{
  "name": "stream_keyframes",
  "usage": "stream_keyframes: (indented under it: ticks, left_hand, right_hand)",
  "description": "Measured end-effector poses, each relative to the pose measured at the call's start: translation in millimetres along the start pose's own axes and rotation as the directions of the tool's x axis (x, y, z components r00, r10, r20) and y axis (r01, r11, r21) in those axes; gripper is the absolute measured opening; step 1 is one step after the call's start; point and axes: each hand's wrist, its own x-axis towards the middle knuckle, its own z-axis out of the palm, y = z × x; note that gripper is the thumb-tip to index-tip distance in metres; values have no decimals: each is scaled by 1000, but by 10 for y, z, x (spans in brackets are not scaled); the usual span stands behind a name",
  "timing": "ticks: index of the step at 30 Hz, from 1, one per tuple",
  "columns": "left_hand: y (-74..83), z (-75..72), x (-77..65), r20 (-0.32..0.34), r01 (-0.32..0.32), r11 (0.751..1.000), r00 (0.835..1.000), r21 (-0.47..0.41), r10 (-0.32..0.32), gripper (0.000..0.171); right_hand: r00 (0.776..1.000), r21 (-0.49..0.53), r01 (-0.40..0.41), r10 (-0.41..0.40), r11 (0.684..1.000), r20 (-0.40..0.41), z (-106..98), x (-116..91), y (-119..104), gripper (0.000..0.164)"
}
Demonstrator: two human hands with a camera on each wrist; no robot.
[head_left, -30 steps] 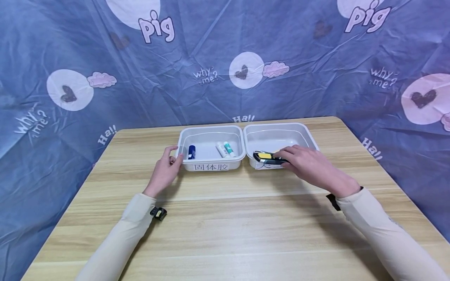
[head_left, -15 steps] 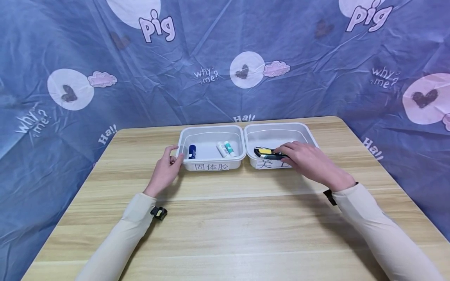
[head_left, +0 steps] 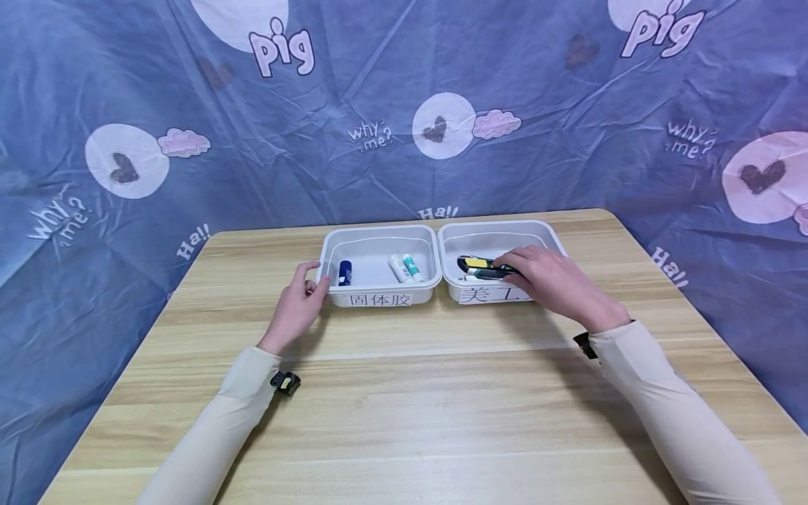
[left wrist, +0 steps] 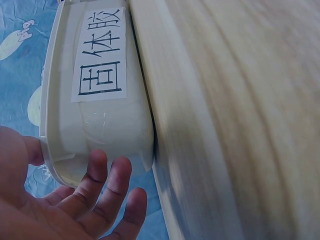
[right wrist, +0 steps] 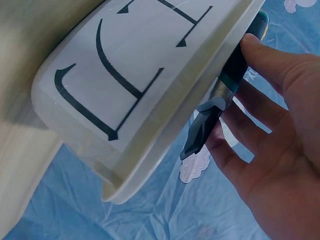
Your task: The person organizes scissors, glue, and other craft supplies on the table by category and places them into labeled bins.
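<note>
My right hand (head_left: 549,280) holds a black utility knife (head_left: 476,263) with a yellow patch, low at the front rim of the right plastic bin (head_left: 505,226). In the right wrist view, thumb and fingers grip the knife (right wrist: 234,70) along its body; a teal band and a dark tapered end show. A dark strip lies just below the yellow part; I cannot tell whether it is a second knife. My left hand (head_left: 297,307) pinches the rim at the left end of the left bin (head_left: 379,231). In the left wrist view its other fingers (left wrist: 112,185) are loosely bent beside the bin wall.
A blue glue stick (head_left: 344,273), a white one (head_left: 400,268) and a green-and-white one (head_left: 412,267) lie in the left bin. Paper labels (head_left: 380,300) mark both bins' fronts. The bins stand side by side on a wooden table (head_left: 404,407) before a blue printed cloth (head_left: 303,161).
My right hand has moved slightly back and brought the knife from over the right bin's front rim and label to inside the rim. More of the label shows. The left hand stays put.
</note>
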Motion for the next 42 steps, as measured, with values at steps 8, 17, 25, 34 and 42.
stream_keyframes:
  ticks: [8, 17, 25, 34, 42]
  left_hand:
    - [-18, 4, -4, -3, -6, 1000, 1000, 4, 6, 53]
    - [-27, 7, 3, -2, -8, 1000, 1000, 4, 8, 53]
    - [-12, -12, -6, 5, 2, 1000, 1000, 2, -2, 53]
    - [-12, -8, -7, 12, 0, 1000, 1000, 4, 0, 56]
    - [1, -13, -14, 2, -4, 1000, 1000, 8, 4, 55]
  right_hand:
    - [1000, 12, -30, 30, 999, 6, 16, 17, 77, 24]
    - [999, 25, -51, 51, 998, 12, 17, 37, 132, 23]
    - [998, 22, -61, 61, 998, 16, 17, 59, 164, 22]
    - [998, 15, -61, 61, 998, -7, 37, 33, 220, 19]
    - [998, 27, -69, 69, 997, 0, 39, 12, 262, 18]
